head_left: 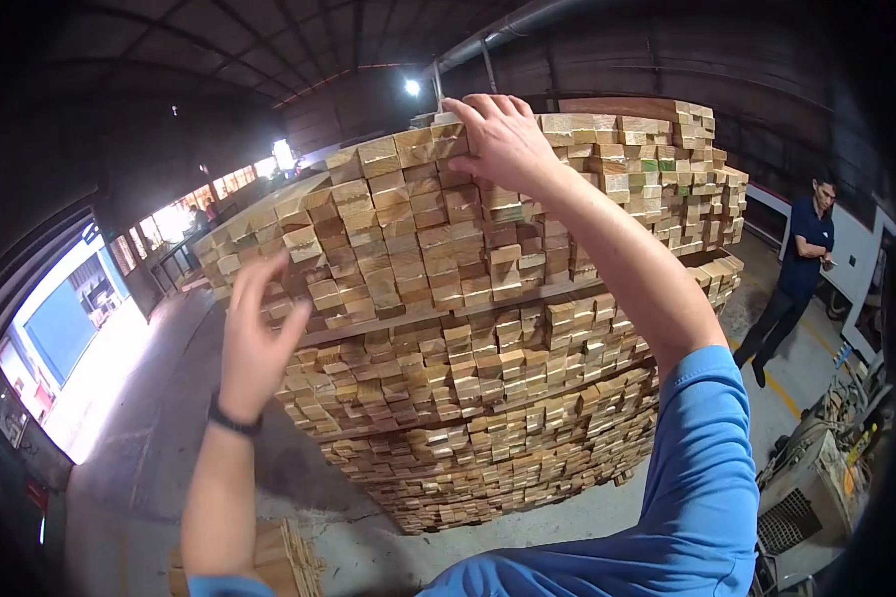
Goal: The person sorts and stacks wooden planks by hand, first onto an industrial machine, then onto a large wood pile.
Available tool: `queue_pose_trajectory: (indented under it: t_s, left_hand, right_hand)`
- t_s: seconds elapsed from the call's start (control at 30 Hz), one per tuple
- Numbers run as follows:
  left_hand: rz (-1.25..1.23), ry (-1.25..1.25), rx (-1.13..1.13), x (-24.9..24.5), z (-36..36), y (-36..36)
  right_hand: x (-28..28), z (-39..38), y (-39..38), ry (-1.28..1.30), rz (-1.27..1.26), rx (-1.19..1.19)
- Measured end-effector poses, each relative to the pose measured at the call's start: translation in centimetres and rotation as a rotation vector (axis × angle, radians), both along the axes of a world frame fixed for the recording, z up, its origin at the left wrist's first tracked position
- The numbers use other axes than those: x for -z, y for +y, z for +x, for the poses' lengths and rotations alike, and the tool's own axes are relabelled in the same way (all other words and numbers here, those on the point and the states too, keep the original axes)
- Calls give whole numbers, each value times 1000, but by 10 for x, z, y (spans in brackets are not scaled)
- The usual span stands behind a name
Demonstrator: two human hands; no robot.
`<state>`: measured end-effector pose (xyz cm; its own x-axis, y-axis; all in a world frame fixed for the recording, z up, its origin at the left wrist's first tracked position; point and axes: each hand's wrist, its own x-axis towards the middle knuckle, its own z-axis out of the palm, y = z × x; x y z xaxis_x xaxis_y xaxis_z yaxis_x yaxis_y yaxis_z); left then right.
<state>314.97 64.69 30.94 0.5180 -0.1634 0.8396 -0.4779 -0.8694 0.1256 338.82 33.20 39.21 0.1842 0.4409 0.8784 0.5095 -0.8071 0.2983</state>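
A tall stack of wooden boards (428, 244) stands before me, the cut ends facing me in several layers. At the top edge, my right hand (503, 144) is closed on the end of a wooden board, fingers over its upper side and thumb lower on the end face; the hand hides most of that board. My left hand (259, 328), with a dark band at the wrist, is raised in front of the stack's left side. Its fingers are apart and curved, with nothing in them.
Thin strips (453, 311) separate the layers. More wood pieces (279, 557) lie on the floor below my left arm. A person in dark clothes (804, 259) stands at right, near a machine (796, 512). A bright doorway (65, 328) opens at left.
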Motion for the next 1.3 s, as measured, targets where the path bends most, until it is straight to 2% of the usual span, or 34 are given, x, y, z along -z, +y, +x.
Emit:
queue_pose_trajectory:
  t_s: [0.07, 0.13, 0.2, 0.3, 0.37, 0.4, 0.57, 0.87, 0.93, 1.07, 1.13, 1.3]
  left_hand:
    - [56, -73, 55, -31, 54, -13]
    - [240, -220, -70, -56, 104, -23]
    - [238, -240, -128, -74, 143, -37]
    - [279, -184, -219, -84, 186, -48]
    - [308, -43, -242, -90, 200, -55]
    - [320, 26, -252, -92, 204, -57]
    - [279, -72, -237, -94, 204, -57]
    - [285, -67, -271, -97, 196, -59]
    - [288, -88, -254, -99, 198, -58]
    - [279, -135, -167, -111, 205, -52]
    - [255, -123, -122, -116, 206, -49]
    - [302, -114, -242, -108, 195, -59]
  right_hand:
    - [-6, -6, 11, 58, -105, 98]
    - [-11, 0, 25, 40, -194, 166]
    - [-15, 13, 37, -41, -272, 202]
    - [-29, 11, 42, 19, -353, 235]
    - [-32, 11, 41, 27, -392, 231]
    - [-32, 10, 39, 11, -408, 225]
    - [-34, 18, 33, -14, -454, 181]
    - [-38, 26, 29, -60, -458, 91]
    - [-39, 31, 29, -121, -443, 26]
    - [-51, 23, 32, 15, -413, 76]
    - [-55, 28, 31, -71, -424, 53]
    - [-48, 32, 29, -52, -415, 47]
